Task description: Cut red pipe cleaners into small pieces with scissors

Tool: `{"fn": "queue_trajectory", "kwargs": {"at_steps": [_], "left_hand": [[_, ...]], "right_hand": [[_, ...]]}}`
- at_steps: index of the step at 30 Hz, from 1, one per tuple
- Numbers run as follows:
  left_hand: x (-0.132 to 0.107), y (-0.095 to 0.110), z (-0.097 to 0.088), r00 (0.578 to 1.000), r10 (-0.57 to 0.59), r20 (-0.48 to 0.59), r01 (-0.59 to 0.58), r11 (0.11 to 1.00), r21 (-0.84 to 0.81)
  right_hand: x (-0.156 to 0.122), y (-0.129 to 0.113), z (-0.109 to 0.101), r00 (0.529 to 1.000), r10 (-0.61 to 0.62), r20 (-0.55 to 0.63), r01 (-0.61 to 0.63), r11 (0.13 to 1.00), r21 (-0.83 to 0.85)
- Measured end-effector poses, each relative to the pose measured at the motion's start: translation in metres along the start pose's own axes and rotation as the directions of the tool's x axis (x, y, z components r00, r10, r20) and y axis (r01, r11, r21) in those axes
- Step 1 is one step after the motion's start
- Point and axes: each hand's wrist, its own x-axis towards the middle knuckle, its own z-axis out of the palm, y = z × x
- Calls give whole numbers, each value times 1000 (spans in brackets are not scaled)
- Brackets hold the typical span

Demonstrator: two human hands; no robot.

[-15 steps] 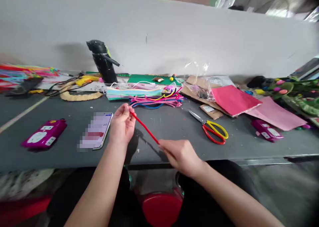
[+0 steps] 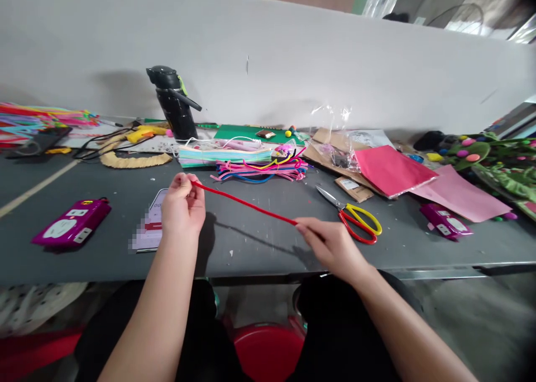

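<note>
A thin red pipe cleaner (image 2: 247, 204) stretches between my two hands above the grey table, slanting down to the right. My left hand (image 2: 183, 203) pinches its upper end and covers part of a phone (image 2: 153, 225). My right hand (image 2: 330, 245) grips the lower end near the table's front edge. Scissors (image 2: 349, 214) with one yellow and one red handle lie just beyond my right hand. A bundle of pink and blue pipe cleaners (image 2: 263, 171) rests behind the red one.
A black bottle (image 2: 176, 108) stands at the back. Purple boxes (image 2: 73, 224) lie at both sides. A yellow glue gun (image 2: 146, 133), red sheets (image 2: 393, 170), pink paper (image 2: 463, 193) and a green leafy craft (image 2: 498, 153) line the table. Below is a red stool (image 2: 268, 351).
My hands have moved apart, left hand to the left and right hand to the right. A longer stretch of the red pipe cleaner now shows between them.
</note>
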Motion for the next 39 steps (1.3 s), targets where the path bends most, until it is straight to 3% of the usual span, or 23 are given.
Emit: {"fn": "queue_trajectory", "kwargs": {"at_steps": [4, 8, 11, 14, 16, 19, 21, 22, 24, 27, 30, 33, 36, 39], "left_hand": [[-10, -12, 2, 999, -7, 32, 4, 996, 85], [-27, -22, 6, 989, 67, 131, -104, 948, 301], [-34, -24, 3, 966, 95, 241, -216, 810, 545], [-37, -20, -4, 939, -22, 344, -253, 634, 731], [-39, -16, -7, 875, -184, 449, -315, 487, 815], [-48, -12, -9, 689, -420, 591, -540, 246, 805], [-57, -12, -8, 577, -526, 624, -659, 150, 737], [-61, -13, -7, 548, -552, 629, -690, 127, 713], [-71, -17, -3, 548, -546, 634, -701, 112, 704], [-82, -25, 2, 592, -477, 649, -672, 153, 725], [-90, -34, 8, 589, -448, 673, -653, 226, 723], [-98, -40, 11, 572, -446, 689, -650, 265, 712], [-104, -43, 13, 543, -450, 709, -664, 287, 690], [-107, -42, 13, 522, -447, 727, -689, 281, 668]], "right_hand": [[13, 32, -24, 995, 96, -27, -97, 995, -39], [18, 58, -44, 991, 132, -23, -133, 988, -75], [16, 74, -57, 959, 275, -71, -271, 961, 56], [15, 85, -62, 915, 384, -123, -336, 895, 294], [15, 90, -61, 887, 437, -148, -328, 824, 462], [18, 97, -60, 825, 529, -196, -271, 676, 685], [20, 101, -61, 778, 584, -232, -203, 583, 786], [21, 101, -62, 760, 600, -249, -156, 541, 826], [24, 99, -60, 752, 604, -264, -47, 449, 892], [27, 82, -45, 840, 513, -180, 3, 326, 945], [27, 55, -14, 926, 376, 36, -186, 371, 910], [26, 31, 18, 943, 277, 185, -292, 422, 858], [25, 20, 39, 947, 253, 197, -302, 497, 814], [28, 22, 44, 936, 313, 163, -302, 471, 829]]}}
